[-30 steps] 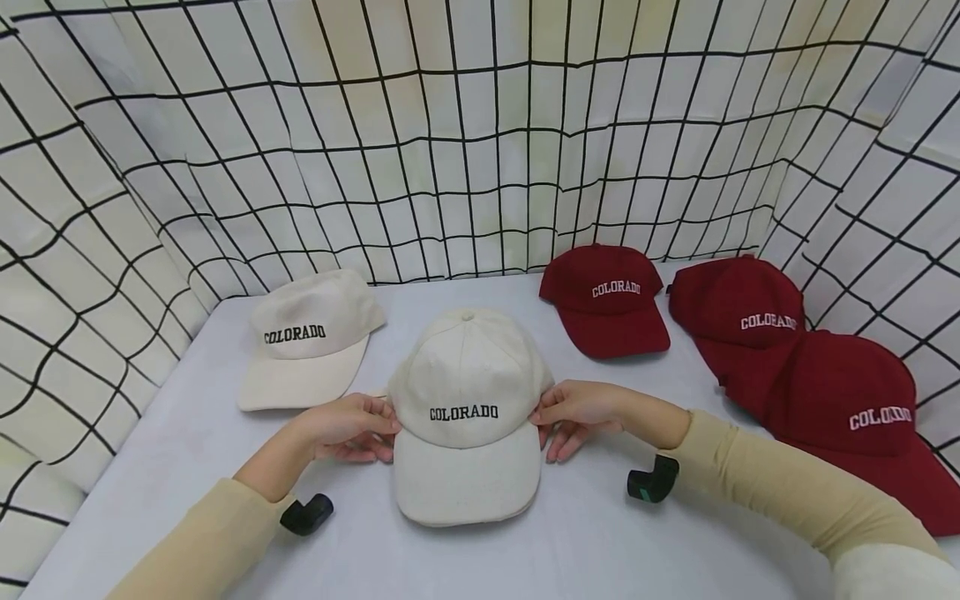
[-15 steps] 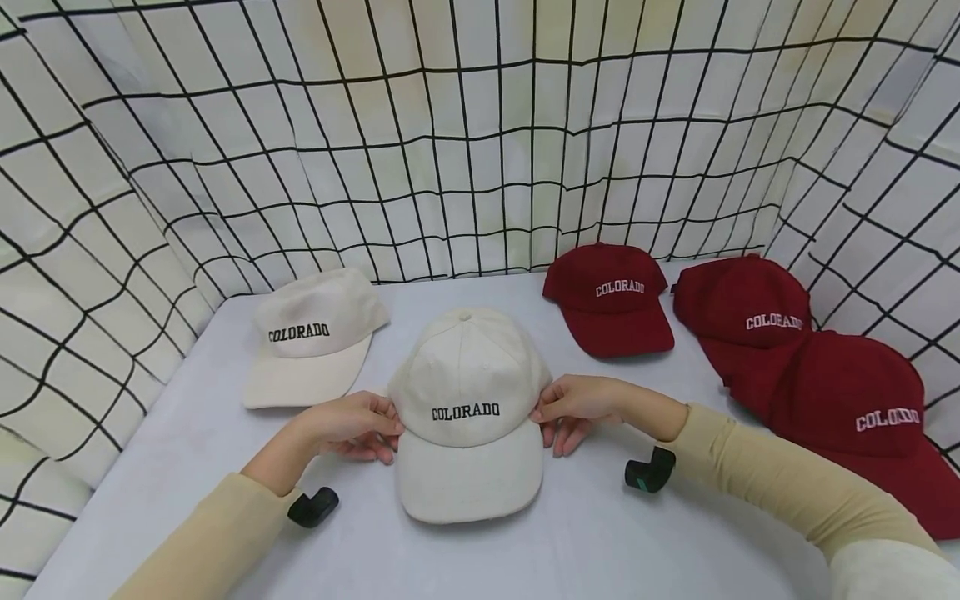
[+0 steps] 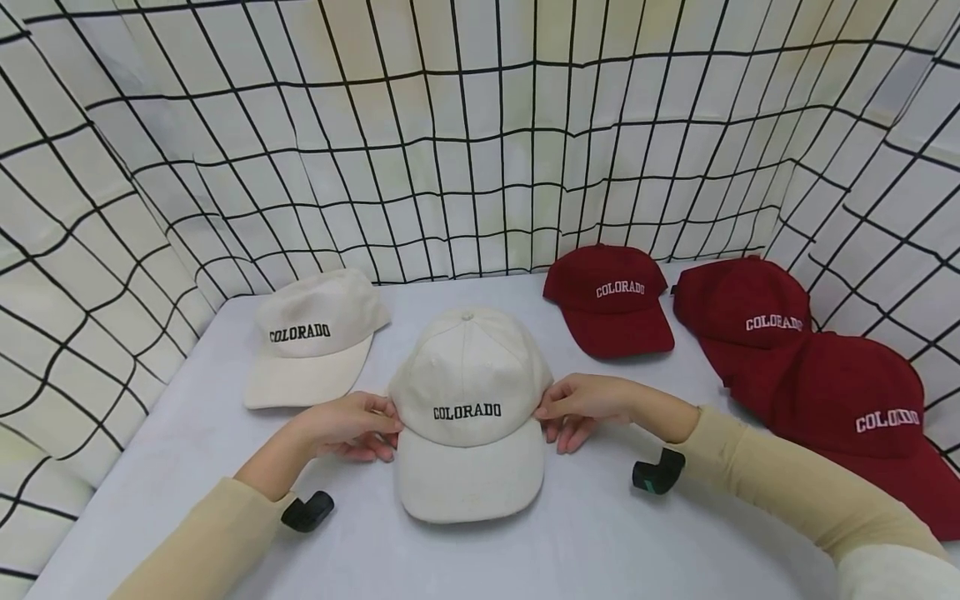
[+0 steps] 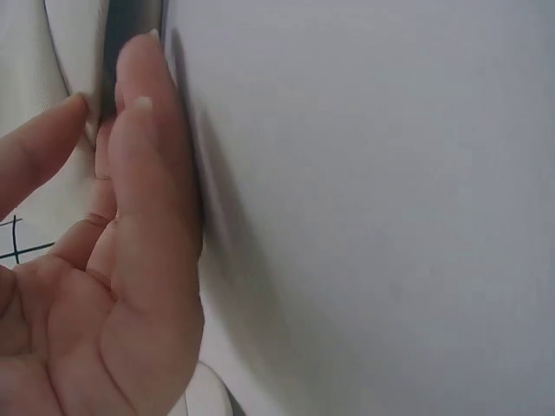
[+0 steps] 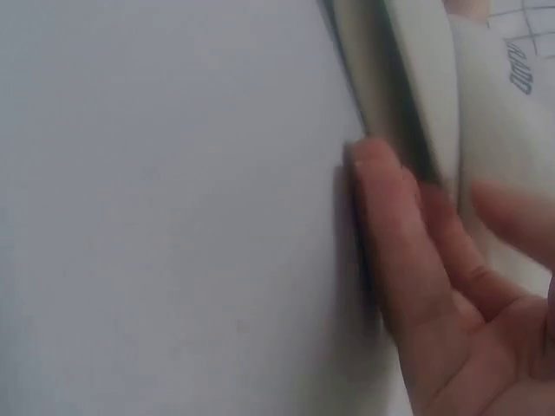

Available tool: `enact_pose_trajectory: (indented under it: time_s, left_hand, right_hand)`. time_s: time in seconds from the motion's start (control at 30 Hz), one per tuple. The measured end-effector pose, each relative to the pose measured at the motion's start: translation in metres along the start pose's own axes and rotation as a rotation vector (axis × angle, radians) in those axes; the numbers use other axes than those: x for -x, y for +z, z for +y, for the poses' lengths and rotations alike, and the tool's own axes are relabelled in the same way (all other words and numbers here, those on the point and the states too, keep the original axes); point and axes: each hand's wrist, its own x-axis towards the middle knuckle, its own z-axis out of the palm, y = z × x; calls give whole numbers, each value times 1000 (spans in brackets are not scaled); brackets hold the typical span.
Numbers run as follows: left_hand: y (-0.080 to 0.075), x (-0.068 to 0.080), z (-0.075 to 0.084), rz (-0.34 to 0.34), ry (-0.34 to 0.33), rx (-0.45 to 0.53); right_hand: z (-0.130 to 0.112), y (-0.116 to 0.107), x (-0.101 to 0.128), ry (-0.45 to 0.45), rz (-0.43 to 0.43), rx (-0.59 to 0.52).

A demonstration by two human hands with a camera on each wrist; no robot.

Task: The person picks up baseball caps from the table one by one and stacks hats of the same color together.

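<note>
The cream cotton baseball cap lettered COLORADO in black (image 3: 467, 392) is seen resting crown-up near the front middle of the pale grey tabletop (image 3: 600, 533), its brim pointed toward the person and its long axis running from the far button to the near brim edge. It lies directly between the two hands, neither being nearer than the other: the left hand (image 3: 347, 427) is set against the cap's left side and the right hand (image 3: 581, 406) against its right side, both at the seam where crown meets brim. The lower edge of the cap is pinched by each hand between thumb and curled fingertips, so both hands are closed lightly upon the cap rather than spread flat. In the left wrist view the fingers (image 4: 147, 173) are shown lying along the tabletop with the thumb drawn in toward the cap's rim; in the right wrist view the fingers (image 5: 390, 225) are likewise laid beside the brim's edge. A second cream COLORADO cap (image 3: 311, 333) is placed well apart to the far left, and three dark red COLORADO caps (image 3: 609, 298) (image 3: 738, 312) (image 3: 851, 400) are ranged to the right, the two rightmost overlapping. A black-gridded white cloth backdrop (image 3: 465, 142) is hung around the tabletop
</note>
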Motion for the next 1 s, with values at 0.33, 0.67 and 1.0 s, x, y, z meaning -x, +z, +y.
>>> enact_pose_trajectory:
  time_s: [0.33,0.67,1.0]
  left_hand:
    - [-17,17,6,94,30,-63]
    - [-39,28,16,133,141,-99]
    - [-58,31,28,245,209,-93]
  right_hand:
    - [3,-21,26,-136,52,-10]
    - [-16,-20,41,-337,57,140]
    - [-42,11,38,-558,91,175]
